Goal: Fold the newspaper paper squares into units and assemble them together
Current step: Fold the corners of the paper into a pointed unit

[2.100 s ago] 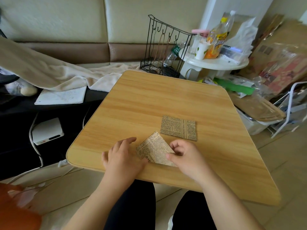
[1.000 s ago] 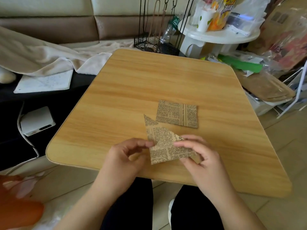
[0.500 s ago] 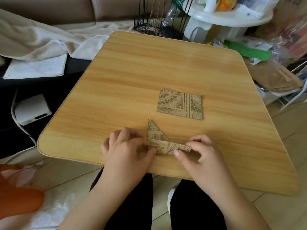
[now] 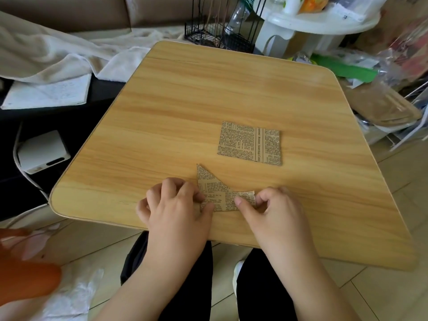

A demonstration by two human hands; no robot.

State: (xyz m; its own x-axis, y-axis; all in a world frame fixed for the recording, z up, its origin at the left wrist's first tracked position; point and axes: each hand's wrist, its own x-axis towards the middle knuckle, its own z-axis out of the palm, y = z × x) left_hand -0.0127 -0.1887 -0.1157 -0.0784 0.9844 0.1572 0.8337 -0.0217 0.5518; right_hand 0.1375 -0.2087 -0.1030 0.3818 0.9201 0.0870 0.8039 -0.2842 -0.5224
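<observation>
A partly folded newspaper piece (image 4: 221, 195) lies near the front edge of the wooden table (image 4: 208, 93), with one pointed flap sticking up toward the far side. My left hand (image 4: 176, 205) pinches its left end, thumb on top and fingers curled. My right hand (image 4: 273, 209) pinches the right end, thumb pressing the folded strip down. A flat, unfolded newspaper square (image 4: 250, 142) rests on the table just beyond, to the right of the flap.
A black wire rack (image 4: 217, 31) and a white round side table (image 4: 319, 17) stand behind the table. A beige blanket (image 4: 58, 54) and a notebook (image 4: 46, 93) lie at left, a white box (image 4: 42, 151) on the floor, clutter and a green object (image 4: 347, 69) at right.
The piece went from held up above the table to pressed flat near the front edge, its lower part folded into a strip. Both hands came down onto it.
</observation>
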